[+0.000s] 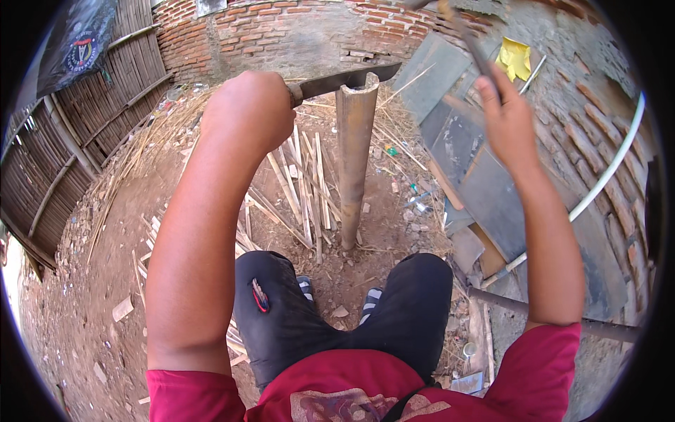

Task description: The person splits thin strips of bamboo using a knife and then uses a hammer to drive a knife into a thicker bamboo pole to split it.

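My left hand [249, 109] is closed round the handle of a machete [330, 84]. Its dark blade reaches to the right and lies across the top end of a split bamboo piece [357, 148]. That brown, hollowed length stands upright on the dirt in front of my knees. Raised at the upper right, my right hand [508, 116] grips the dark handle of a hammer-like tool [470, 42]. Motion blurs this tool, and its far end is partly cut off by the upper edge, so its exact kind cannot be made out.
Split bamboo strips [309, 186] lie loosely on the ground behind and left of the upright piece. Dark flat panels [492, 193] lean along the right-hand brick wall [598, 141], near a pale hose [610, 172]. A bamboo-slat fence [77, 133] stands at left.
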The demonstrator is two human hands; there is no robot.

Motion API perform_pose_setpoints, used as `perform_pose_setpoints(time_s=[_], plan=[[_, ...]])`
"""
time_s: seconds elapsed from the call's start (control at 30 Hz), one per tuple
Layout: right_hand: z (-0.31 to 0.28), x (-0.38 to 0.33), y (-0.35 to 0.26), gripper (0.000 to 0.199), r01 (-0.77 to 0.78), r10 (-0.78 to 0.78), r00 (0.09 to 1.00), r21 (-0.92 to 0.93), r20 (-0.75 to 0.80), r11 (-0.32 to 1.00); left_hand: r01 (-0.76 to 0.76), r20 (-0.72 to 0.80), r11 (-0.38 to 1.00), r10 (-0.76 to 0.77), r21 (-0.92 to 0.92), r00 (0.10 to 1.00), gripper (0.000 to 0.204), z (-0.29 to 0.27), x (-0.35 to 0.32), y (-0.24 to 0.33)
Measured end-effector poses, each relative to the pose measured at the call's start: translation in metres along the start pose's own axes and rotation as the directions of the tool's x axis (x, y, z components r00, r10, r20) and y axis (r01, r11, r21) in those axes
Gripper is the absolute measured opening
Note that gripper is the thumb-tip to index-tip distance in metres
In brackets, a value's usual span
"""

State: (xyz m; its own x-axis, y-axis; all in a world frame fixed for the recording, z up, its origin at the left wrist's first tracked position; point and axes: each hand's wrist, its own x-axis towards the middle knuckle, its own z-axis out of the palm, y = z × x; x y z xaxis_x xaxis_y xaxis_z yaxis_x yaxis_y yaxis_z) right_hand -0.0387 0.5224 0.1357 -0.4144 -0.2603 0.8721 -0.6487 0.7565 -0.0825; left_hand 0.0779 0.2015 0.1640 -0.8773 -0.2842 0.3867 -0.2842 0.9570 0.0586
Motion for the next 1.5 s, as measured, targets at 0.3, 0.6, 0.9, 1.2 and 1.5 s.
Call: perform_pose_setpoints(time_s=[0.3, 0.6, 0.9, 1.2, 1.5], plan=[[-0.036, 0.013, -0.053, 0.045, -0.167, 0.163, 0.986, 0.280, 0.038, 0.945, -0.010, -0.051, 0.999, 0.012, 0.036, 0.999, 0.024, -0.003, 0.004, -0.003], [-0.038, 0.009, -0.096, 0.045, -0.049, 0.003, 0.984, 0.252, 0.177, 0.967, 0.012, 0.008, 1.000, -0.012, 0.029, 1.000, 0.023, -0.009, -0.001, 0.009], [-0.033, -0.001, -0.097, 0.042, 0.076, -0.093, 0.977, 0.091, 0.193, 0.993, 0.026, -0.019, 1.000, -0.026, 0.005, 0.999, 0.024, 0.003, 0.001, 0.003], [-0.016, -0.015, -0.094, 0.041, 0.065, -0.077, 0.960, 0.050, 0.269, 0.997, 0.029, 0.002, 1.000, -0.029, -0.007, 1.000, 0.025, -0.009, -0.007, 0.012], [-0.023, -0.012, -0.079, 0.041, 0.064, -0.064, 0.998, 0.171, -0.008, 0.983, -0.011, 0.009, 1.000, 0.011, -0.018, 1.000, 0.024, -0.002, -0.003, 0.016]])
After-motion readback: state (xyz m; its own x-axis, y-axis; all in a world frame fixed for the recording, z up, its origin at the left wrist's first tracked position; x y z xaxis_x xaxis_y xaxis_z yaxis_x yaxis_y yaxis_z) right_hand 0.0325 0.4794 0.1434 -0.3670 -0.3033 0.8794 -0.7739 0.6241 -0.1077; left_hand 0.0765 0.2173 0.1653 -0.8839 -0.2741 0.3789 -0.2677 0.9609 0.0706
